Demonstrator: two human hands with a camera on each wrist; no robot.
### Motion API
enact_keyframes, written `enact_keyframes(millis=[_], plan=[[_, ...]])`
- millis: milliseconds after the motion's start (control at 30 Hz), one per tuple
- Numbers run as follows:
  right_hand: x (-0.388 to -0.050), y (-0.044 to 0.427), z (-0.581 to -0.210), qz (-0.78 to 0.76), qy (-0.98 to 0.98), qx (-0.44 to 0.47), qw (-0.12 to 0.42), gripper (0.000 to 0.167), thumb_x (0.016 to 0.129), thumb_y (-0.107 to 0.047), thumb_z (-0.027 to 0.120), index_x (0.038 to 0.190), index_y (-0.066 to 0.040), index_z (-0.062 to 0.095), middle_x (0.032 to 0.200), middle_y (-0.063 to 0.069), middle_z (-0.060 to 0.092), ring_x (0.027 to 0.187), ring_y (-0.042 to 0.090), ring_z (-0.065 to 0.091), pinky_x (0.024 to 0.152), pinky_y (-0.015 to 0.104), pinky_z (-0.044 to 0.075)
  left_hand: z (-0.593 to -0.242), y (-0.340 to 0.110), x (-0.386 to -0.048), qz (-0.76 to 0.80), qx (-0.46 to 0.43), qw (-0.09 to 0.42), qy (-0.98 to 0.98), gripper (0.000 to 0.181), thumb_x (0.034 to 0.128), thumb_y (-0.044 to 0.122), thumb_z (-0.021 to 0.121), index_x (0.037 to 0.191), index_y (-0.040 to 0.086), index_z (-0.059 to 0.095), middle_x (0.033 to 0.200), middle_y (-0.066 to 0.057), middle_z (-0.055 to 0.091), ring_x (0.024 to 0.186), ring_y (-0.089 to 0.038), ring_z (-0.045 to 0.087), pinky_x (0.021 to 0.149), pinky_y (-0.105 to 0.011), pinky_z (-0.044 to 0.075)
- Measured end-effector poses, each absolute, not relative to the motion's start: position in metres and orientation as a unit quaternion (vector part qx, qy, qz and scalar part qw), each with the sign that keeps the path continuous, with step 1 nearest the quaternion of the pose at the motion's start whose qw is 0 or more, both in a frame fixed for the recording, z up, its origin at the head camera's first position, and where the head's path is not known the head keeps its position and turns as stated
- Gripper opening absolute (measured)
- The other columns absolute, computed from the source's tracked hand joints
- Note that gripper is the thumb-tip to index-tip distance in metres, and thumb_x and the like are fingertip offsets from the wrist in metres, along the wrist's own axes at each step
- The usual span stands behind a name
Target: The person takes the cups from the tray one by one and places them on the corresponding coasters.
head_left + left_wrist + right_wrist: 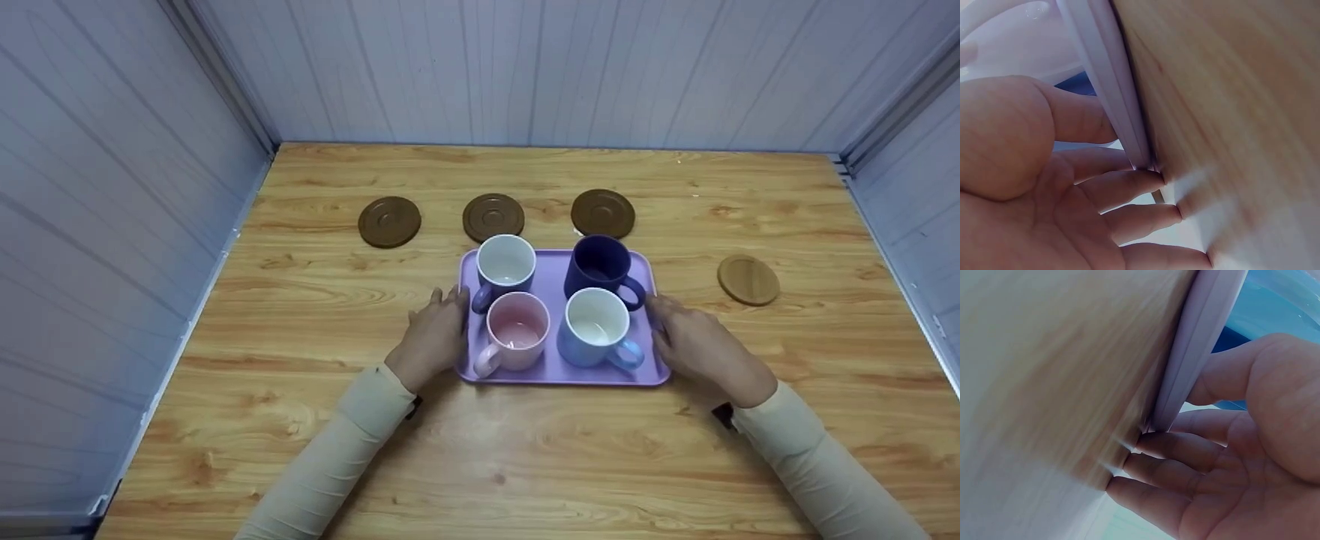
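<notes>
Head view: pinching the lilac tray [550, 277] by its left and right edges between thumbs and straightish fingers of left hand [435, 337] and right hand [701, 345], well off the tabletop's [495, 450] back edge, with an uneven lift likely to topple the four mugs [596, 330] (handles jutting sideways).

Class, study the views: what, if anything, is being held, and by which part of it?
The purple tray, by its two short sides: the left hand at its left, the right hand at its right.
</notes>
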State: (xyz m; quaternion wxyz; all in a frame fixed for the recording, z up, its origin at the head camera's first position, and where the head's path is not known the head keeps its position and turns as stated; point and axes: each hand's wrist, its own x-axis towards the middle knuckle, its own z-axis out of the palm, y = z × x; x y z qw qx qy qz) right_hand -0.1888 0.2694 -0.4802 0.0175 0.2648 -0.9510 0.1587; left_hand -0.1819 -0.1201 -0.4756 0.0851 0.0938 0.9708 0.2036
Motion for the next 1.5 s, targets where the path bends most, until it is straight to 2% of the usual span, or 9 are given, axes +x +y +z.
enact_keyframes(millis=[400, 567, 700, 800, 867, 1000, 1100, 1233, 1500], plan=[[-0.188, 0.268, -0.478, 0.163, -0.954, 0.251, 0.002, 0.049, 0.099, -0.007, 0.057, 0.144, 0.011, 0.053, 0.141, 0.031, 0.058, 0.128, 0.046, 0.059, 0.105, 0.058, 0.049, -0.476, -0.122, -0.182, 0.210, 0.094, 0.087, 0.969, 0.057, 0.1034, 0.017, 0.056, 0.156, -0.001, 0.042, 0.160, -0.021, 0.043, 0.148, -0.052, 0.033, 0.104, -0.084, 0.029], [-0.188, 0.276, -0.462, 0.179, -0.956, 0.232, -0.016, 0.048, 0.101, -0.011, 0.057, 0.145, 0.006, 0.053, 0.137, 0.027, 0.063, 0.121, 0.044, 0.064, 0.101, 0.058, 0.051, -0.477, -0.121, -0.183, 0.215, 0.091, 0.096, 0.968, 0.059, 0.1036, 0.018, 0.056, 0.157, 0.000, 0.040, 0.162, -0.021, 0.040, 0.149, -0.053, 0.030, 0.105, -0.084, 0.026], [-0.189, 0.287, -0.442, 0.177, -0.961, 0.211, 0.002, 0.051, 0.100, -0.011, 0.058, 0.148, 0.005, 0.050, 0.114, 0.026, 0.070, 0.084, 0.035, 0.070, 0.089, 0.057, 0.056, -0.477, -0.121, -0.184, 0.213, 0.096, 0.097, 0.967, 0.059, 0.1041, 0.019, 0.054, 0.158, 0.000, 0.039, 0.162, -0.022, 0.039, 0.149, -0.053, 0.030, 0.105, -0.084, 0.026], [-0.191, 0.297, -0.430, 0.169, -0.963, 0.207, 0.036, 0.053, 0.097, -0.008, 0.060, 0.147, 0.006, 0.051, 0.089, 0.019, 0.065, 0.058, 0.020, 0.050, 0.073, 0.052, 0.055, -0.477, -0.121, -0.184, 0.208, 0.100, 0.095, 0.968, 0.058, 0.1046, 0.019, 0.052, 0.157, -0.001, 0.039, 0.162, -0.022, 0.039, 0.149, -0.053, 0.030, 0.103, -0.085, 0.027], [-0.192, 0.302, -0.424, 0.169, -0.964, 0.200, 0.049, 0.054, 0.097, -0.009, 0.061, 0.148, 0.005, 0.050, 0.082, 0.015, 0.060, 0.052, 0.016, 0.043, 0.068, 0.049, 0.051, -0.477, -0.122, -0.184, 0.207, 0.100, 0.095, 0.969, 0.057, 0.1044, 0.018, 0.052, 0.157, -0.002, 0.039, 0.162, -0.022, 0.039, 0.149, -0.053, 0.031, 0.103, -0.085, 0.027], [-0.194, 0.313, -0.415, 0.167, -0.970, 0.169, 0.053, 0.056, 0.099, -0.013, 0.061, 0.151, 0.002, 0.048, 0.116, 0.027, 0.068, 0.065, 0.026, 0.053, 0.076, 0.053, 0.052, -0.477, -0.121, -0.184, 0.209, 0.101, 0.096, 0.968, 0.057, 0.1040, 0.016, 0.051, 0.157, -0.001, 0.039, 0.162, -0.022, 0.039, 0.148, -0.054, 0.031, 0.104, -0.085, 0.027], [-0.203, 0.321, -0.410, 0.165, -0.975, 0.147, 0.042, 0.058, 0.101, -0.019, 0.060, 0.153, 0.002, 0.046, 0.145, 0.032, 0.054, 0.102, 0.043, 0.064, 0.094, 0.064, 0.049, -0.476, -0.122, -0.184, 0.209, 0.103, 0.095, 0.968, 0.057, 0.1041, 0.016, 0.051, 0.157, -0.001, 0.039, 0.161, -0.023, 0.039, 0.148, -0.054, 0.032, 0.105, -0.083, 0.029], [-0.216, 0.333, -0.409, 0.156, -0.979, 0.132, 0.009, 0.062, 0.102, -0.023, 0.058, 0.155, 0.004, 0.041, 0.152, 0.034, 0.046, 0.136, 0.057, 0.045, 0.109, 0.070, 0.037, -0.476, -0.122, -0.184, 0.210, 0.102, 0.096, 0.968, 0.057, 0.1044, 0.016, 0.051, 0.157, -0.001, 0.040, 0.161, -0.023, 0.038, 0.148, -0.054, 0.031, 0.105, -0.083, 0.029], [-0.235, 0.357, -0.424, 0.140, -0.983, 0.104, -0.058, 0.072, 0.103, -0.037, 0.056, 0.160, 0.001, 0.032, 0.156, 0.038, 0.036, 0.140, 0.061, 0.034, 0.113, 0.073, 0.029, -0.476, -0.122, -0.186, 0.213, 0.099, 0.096, 0.967, 0.056, 0.1051, 0.017, 0.051, 0.157, -0.001, 0.040, 0.162, -0.022, 0.038, 0.149, -0.054, 0.029, 0.104, -0.085, 0.026]])
